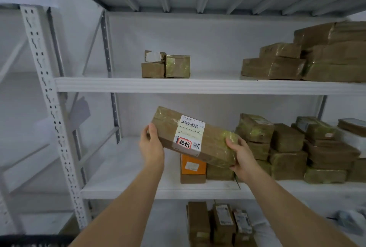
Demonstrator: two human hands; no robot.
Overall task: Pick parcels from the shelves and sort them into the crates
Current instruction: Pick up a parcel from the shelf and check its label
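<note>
Parcel (195, 136) in both my hands, held tilted in front of the middle shelf (126, 165), its left end higher than the right. My left hand (151, 147) grips the left end with the thumb on the front face; its fingers are hidden behind the parcel. My right hand (240, 157) clasps the lower right end, thumb over the shiny tape, fingers curled underneath and mostly out of sight. I can see a white label (190, 134) with a barcode, a QR code and a red-framed stamp; the digits are partly readable, the small print is not.

Below the parcel an orange box (193, 164) stands on the shelf, its top covered by the parcel. To the right is a stack (297, 147) of brown taped parcels, cut off by the frame edge. On the upper shelf (198, 86) I see three small boxes (165, 65) together and a bigger pile (309, 58) at the right, also cropped. On the bottom level more parcels (219, 225) stand upright, cut off below. A dark object (29, 240) at the lower left corner is too cropped for me to identify.
</note>
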